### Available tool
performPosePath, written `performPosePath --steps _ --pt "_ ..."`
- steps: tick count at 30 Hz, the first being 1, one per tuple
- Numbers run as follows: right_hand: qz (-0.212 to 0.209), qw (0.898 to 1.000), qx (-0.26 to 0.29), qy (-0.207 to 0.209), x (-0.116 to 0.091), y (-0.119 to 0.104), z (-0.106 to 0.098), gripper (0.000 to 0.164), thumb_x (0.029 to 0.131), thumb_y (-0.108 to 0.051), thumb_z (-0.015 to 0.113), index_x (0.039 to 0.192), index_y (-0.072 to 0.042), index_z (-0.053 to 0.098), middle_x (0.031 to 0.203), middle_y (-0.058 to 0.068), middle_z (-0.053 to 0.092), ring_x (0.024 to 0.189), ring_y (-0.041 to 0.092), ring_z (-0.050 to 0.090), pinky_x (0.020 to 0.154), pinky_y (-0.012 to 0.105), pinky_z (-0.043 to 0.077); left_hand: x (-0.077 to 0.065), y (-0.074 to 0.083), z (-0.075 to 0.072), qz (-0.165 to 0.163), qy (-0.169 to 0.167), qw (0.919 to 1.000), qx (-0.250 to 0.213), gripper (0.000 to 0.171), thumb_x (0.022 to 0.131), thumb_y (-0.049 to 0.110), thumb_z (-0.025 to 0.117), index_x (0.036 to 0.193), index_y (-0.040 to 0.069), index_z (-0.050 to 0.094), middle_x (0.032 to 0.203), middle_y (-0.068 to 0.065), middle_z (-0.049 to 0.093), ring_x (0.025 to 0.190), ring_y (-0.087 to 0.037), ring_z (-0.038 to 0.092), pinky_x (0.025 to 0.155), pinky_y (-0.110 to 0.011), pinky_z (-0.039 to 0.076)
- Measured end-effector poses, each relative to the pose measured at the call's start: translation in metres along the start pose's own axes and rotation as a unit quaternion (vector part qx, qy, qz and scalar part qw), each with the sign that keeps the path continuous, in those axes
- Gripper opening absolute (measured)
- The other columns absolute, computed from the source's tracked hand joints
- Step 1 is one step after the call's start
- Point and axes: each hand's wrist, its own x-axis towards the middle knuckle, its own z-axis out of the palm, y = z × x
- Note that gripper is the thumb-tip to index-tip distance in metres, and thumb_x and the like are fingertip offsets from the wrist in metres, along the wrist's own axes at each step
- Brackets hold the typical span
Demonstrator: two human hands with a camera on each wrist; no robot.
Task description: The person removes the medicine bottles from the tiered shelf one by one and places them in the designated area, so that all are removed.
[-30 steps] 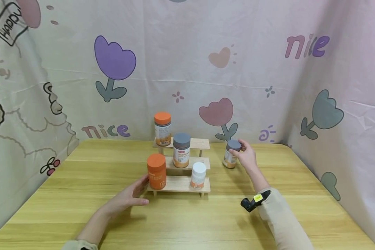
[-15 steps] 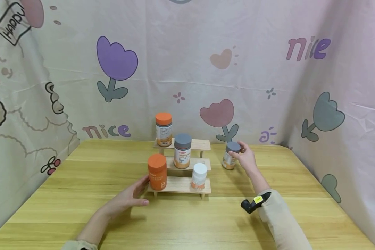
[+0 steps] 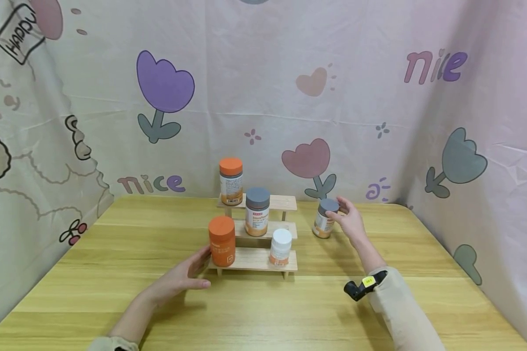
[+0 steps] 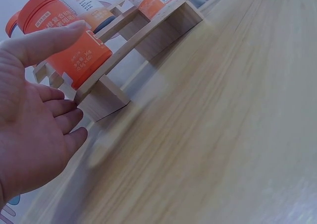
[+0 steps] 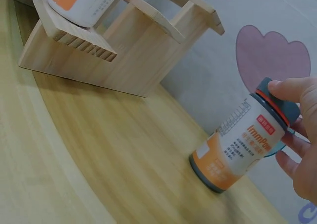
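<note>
My right hand (image 3: pixel 351 225) pinches a grey-capped supplement bottle (image 3: pixel 323 225) by its cap, right of the stand. The thumb lies on the cap (image 5: pixel 280 105), with the other fingers on its far side. The base is at or close to the tabletop. My left hand (image 3: pixel 175 280) is beside the stand's lower left end, fingers loosely extended and thumb apart. Its fingertips reach the left side of an orange bottle (image 3: pixel 222 243); contact is unclear. In the left wrist view, the thumb partly covers that orange bottle (image 4: pixel 79 60).
A three-step wooden stand (image 3: pixel 254 261) bears an orange-capped bottle (image 3: pixel 231 187) on top, another grey-capped bottle (image 3: pixel 257 214) in the middle, and a small white-capped bottle (image 3: pixel 281 247) at lower right. Behind the wooden table (image 3: pixel 263 317) hangs a printed cloth (image 3: pixel 246 73).
My right hand has shifted slightly to the right at the grey cap, while the bottle stays almost in place. The left hand holds still. The head view has shifted a little.
</note>
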Motion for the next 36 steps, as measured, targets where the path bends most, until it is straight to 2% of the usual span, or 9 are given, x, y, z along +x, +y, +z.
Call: performPosePath --steps 8,13,23,31,36 --pt "-0.038 0.999 0.028 -0.005 0.002 -0.012 -0.011 0.066 0.087 -0.008 0.062 0.141 0.007 0.027 0.136 0.026 0.04 0.126 0.035 0.037 0.108 0.043 0.031 0.0 0.001 0.0 0.015 -0.005 0.9999 -0.004 0.089 0.086 0.011 0.062 0.144 -0.009 -0.002 0.15 -0.028 -0.001 0.136 -0.044 0.003 0.109 -0.05 0.007" --pt "-0.054 0.998 0.027 -0.011 0.004 -0.027 -0.017 0.064 0.088 -0.008 0.061 0.141 0.007 0.027 0.135 0.026 0.042 0.125 0.036 0.039 0.107 0.044 0.032 0.0 0.002 0.0 0.016 -0.006 0.9998 -0.005 0.089 0.086 0.012 0.063 0.144 -0.009 -0.002 0.149 -0.029 -0.001 0.136 -0.044 0.003 0.109 -0.05 0.007" --pt "-0.067 0.997 0.027 -0.024 0.013 -0.065 -0.021 0.068 0.089 -0.022 0.063 0.141 0.004 0.03 0.133 0.025 0.046 0.124 0.034 0.043 0.108 0.04 0.031 -0.001 0.0 -0.001 0.018 -0.005 0.9998 0.0 0.09 0.085 0.012 0.063 0.144 -0.009 -0.002 0.149 -0.029 -0.001 0.136 -0.044 0.003 0.109 -0.051 0.007" --pt "-0.072 0.995 0.017 -0.072 0.022 -0.102 -0.012 0.069 0.089 -0.027 0.063 0.143 0.0 0.029 0.133 0.02 0.047 0.125 0.029 0.042 0.109 0.04 0.029 -0.002 0.0 0.0 0.011 -0.001 0.9999 -0.001 0.089 0.085 0.012 0.062 0.144 -0.008 -0.002 0.15 -0.027 -0.001 0.136 -0.042 0.003 0.109 -0.05 0.007" --pt "-0.07 0.992 0.011 -0.108 0.021 -0.129 -0.002 0.071 0.089 -0.023 0.063 0.145 -0.002 0.024 0.135 0.019 0.046 0.127 0.028 0.04 0.11 0.041 0.028 -0.001 0.001 0.002 0.007 0.003 1.0 -0.003 0.09 0.085 0.012 0.063 0.145 -0.007 -0.001 0.15 -0.027 -0.001 0.137 -0.042 0.003 0.11 -0.05 0.007"
